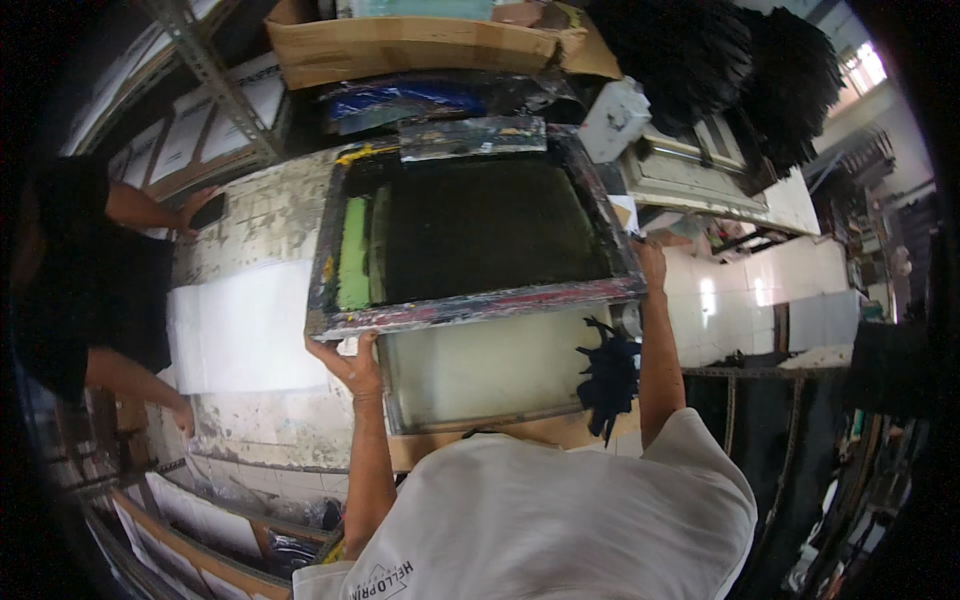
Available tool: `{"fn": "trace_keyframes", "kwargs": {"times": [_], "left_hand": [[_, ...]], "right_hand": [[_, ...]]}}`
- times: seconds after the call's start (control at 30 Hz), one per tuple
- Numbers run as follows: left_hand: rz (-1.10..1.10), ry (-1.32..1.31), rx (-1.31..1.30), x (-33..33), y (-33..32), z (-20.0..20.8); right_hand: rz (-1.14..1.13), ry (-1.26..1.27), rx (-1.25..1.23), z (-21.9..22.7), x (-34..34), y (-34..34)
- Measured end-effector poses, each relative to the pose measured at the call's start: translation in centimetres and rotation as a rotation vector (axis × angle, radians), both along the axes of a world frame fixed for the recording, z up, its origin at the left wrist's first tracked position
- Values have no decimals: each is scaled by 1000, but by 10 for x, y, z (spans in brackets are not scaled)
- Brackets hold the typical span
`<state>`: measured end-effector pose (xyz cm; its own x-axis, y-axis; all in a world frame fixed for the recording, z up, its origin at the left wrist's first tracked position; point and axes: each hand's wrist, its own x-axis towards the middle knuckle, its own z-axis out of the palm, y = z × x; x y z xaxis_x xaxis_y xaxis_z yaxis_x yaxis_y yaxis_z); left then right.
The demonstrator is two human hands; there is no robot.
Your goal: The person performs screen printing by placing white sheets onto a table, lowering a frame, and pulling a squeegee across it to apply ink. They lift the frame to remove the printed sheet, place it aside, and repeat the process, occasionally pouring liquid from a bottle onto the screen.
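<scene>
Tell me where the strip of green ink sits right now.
In the head view, the green ink strip lies inside the screen frame along its left edge, just above the left hand gripping the frame's near-left corner.

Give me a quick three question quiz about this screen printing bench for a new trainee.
1. True or false: the left hand and the right hand both grip the screen frame.
2. Which colour is the ink strip inside the frame? A. red B. light green C. white
3. Fill in: beside the right forearm a dark ___ lies at the pale platen.

Key: 1 true; 2 B; 3 rag.
</scene>
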<state>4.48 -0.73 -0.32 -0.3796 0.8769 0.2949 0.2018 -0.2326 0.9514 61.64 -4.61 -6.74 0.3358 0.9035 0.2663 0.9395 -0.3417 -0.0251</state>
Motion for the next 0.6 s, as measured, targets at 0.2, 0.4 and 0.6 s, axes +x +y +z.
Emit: {"fn": "trace_keyframes", "kwargs": {"times": [0.2, 0.4, 0.6], "left_hand": [[23, -29, 6, -4, 2, 26], [-8, -46, -22, 5, 11, 52], [28, 0, -15, 7, 19, 74]], "right_hand": [[92, -10, 27, 17, -29, 20], [6, 202, 253, 5, -6, 2], [-92, 1263, 687, -14, -89, -16]]}}
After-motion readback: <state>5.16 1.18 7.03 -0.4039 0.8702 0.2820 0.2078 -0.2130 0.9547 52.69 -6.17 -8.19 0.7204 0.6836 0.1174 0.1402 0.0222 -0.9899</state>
